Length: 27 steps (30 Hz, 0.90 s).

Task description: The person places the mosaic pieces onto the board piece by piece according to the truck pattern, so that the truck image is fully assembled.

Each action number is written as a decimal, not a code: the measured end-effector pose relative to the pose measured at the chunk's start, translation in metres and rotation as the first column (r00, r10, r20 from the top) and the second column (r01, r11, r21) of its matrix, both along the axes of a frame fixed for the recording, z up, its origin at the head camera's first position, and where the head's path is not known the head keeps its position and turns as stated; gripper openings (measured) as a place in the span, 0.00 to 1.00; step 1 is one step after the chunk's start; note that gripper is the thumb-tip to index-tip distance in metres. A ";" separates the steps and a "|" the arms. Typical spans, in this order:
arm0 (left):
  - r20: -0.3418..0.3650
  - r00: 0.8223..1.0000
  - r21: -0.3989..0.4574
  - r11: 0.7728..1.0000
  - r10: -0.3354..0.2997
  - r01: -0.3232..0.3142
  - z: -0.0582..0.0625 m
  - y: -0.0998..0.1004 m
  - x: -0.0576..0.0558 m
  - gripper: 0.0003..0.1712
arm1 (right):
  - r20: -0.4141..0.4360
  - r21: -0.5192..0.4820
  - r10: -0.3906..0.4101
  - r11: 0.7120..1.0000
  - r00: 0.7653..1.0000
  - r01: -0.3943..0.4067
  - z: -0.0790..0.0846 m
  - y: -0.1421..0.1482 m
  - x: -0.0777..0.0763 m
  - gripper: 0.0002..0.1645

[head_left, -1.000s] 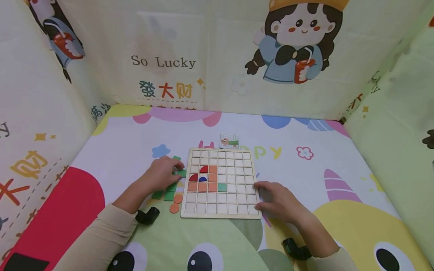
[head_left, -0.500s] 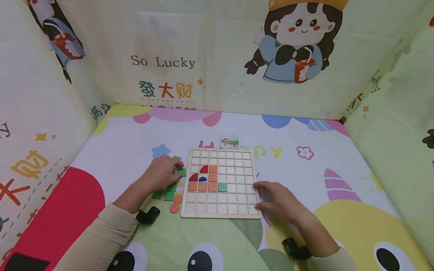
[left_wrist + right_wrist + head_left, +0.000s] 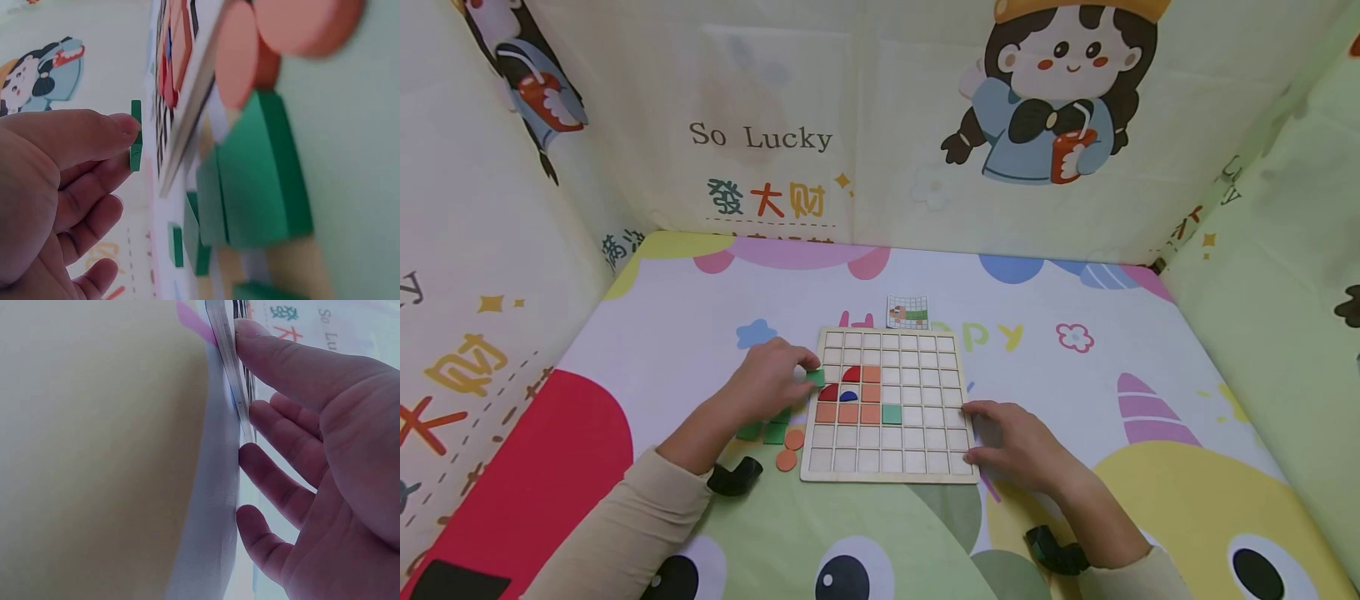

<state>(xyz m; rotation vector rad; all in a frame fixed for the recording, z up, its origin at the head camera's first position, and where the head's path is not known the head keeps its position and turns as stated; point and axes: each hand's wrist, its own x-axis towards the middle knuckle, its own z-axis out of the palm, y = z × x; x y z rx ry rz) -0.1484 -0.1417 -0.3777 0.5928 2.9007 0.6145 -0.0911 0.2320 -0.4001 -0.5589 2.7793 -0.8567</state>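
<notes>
Between thumb and fingertips my left hand [image 3: 767,379] pinches a thin green square tile [image 3: 816,378], just over the left edge of a wooden grid board [image 3: 925,460]. The left wrist view shows that tile [image 3: 136,115] edge-on. On the board lie several orange squares [image 3: 870,392], two red curved pieces [image 3: 852,375], a blue half-round [image 3: 848,397] and one green square [image 3: 891,414]. My right hand [image 3: 1022,446] touches the board's right edge with its thumb and fingertips, the other fingers loosely bent in the right wrist view.
Left of the board lie several loose green tiles [image 3: 774,432] and two orange discs [image 3: 786,461]. Behind the board is a small picture card [image 3: 907,313] with a gridded coloured pattern. A printed cloth [image 3: 1037,350] covers the table, and printed curtains stand around it.
My left hand has lifted the green tile from beside the board and moved it slightly right, to the board's left edge. The right hand and the board have stayed put.
</notes>
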 end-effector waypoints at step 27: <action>-0.069 0.984 0.048 0.985 -0.164 0.168 0.002 0.063 0.008 0.06 | 0.008 0.015 -0.002 1.000 1.000 0.002 -0.001 0.000 -0.001 0.35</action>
